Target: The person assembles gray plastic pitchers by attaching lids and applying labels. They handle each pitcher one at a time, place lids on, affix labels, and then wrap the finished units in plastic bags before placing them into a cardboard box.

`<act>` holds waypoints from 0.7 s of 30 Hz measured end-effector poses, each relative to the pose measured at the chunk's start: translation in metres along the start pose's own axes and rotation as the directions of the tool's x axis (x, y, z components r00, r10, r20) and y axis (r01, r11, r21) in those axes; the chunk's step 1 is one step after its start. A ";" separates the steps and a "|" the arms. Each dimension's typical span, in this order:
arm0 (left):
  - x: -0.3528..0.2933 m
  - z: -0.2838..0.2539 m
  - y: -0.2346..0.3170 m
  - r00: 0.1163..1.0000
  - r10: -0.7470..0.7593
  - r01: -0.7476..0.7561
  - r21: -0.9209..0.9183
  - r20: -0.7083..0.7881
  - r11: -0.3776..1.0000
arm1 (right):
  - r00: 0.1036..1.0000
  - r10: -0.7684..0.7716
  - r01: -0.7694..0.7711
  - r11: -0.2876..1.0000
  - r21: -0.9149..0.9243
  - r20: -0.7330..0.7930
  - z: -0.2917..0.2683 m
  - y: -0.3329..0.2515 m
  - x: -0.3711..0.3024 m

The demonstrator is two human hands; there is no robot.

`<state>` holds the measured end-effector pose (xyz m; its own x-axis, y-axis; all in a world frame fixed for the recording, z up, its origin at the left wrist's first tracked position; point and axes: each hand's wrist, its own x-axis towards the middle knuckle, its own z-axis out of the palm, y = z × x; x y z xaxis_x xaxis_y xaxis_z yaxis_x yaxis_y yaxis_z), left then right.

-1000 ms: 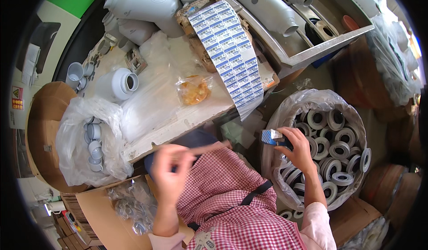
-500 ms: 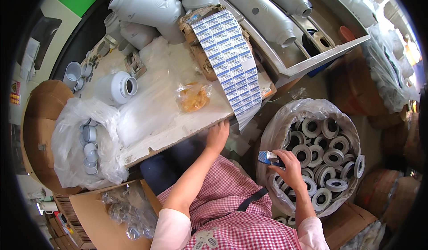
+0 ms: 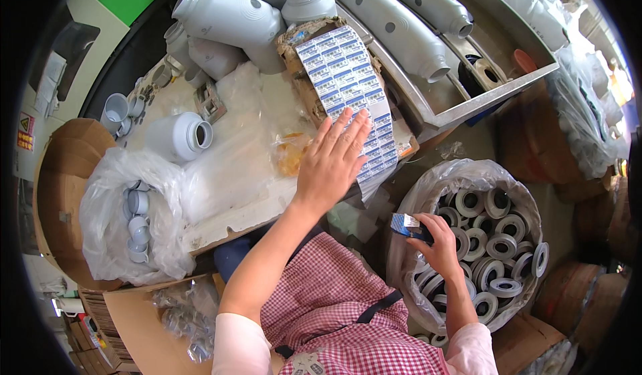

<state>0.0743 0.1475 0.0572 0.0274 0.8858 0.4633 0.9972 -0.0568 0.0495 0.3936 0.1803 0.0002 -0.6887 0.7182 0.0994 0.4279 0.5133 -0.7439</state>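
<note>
1. Left hand [image 3: 334, 161]: I have it out over the lower part of the label sheet [image 3: 344, 67]; palm down, fingers straight and slightly spread, nothing pinched; from this angle I can't tell whether the fingertips press the sheet.
2. Right hand [image 3: 438, 241]: I see thumb and fingers pinching a small blue-and-white box [image 3: 406, 224]; in my view it sits across the left rim of the bag-lined bin [image 3: 400, 261]; I can't tell if it touches the bag.
3. Label sheet: long strip, blue-and-white labels in columns; upper end on torn brown cardboard [image 3: 291, 44], lower end hanging past the edge of the worktable [image 3: 247, 209].
4. On the worktable, left of the left hand: clear bag with something orange [image 3: 287, 158]; further left, a grey bottle [image 3: 180, 138] on its side, mouth to the right.
5. In the bin: heaped grey rings [image 3: 501, 246]; right hand is just beside them.
6. Left end: plastic-lined carton with grey cups [image 3: 139, 228]; top right: metal trough [image 3: 495, 104] holding long grey containers [image 3: 394, 31].
7. Bottom of my feed: red-and-white checked apron [image 3: 334, 288].
</note>
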 end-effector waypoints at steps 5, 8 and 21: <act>-0.005 0.028 -0.019 0.995 0.036 -0.056 0.217 0.095 0.975 | 0.983 -0.178 0.181 0.977 -0.114 0.037 -0.024 -0.006 0.046; -0.028 0.026 -0.020 0.998 0.057 -0.056 0.129 -0.002 0.990 | 0.952 -0.299 0.307 0.930 -0.200 0.070 -0.032 -0.007 0.090; -0.072 0.038 -0.004 0.873 -0.487 0.416 -0.463 -0.039 0.783 | 0.842 -0.461 0.523 0.824 -0.217 0.280 0.028 -0.016 0.224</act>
<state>0.0713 0.1014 -0.0100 -0.4639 0.7829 0.4146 0.7596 0.1108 0.6408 0.2157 0.3197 0.0159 -0.9411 0.2368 0.2413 0.1193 0.9005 -0.4181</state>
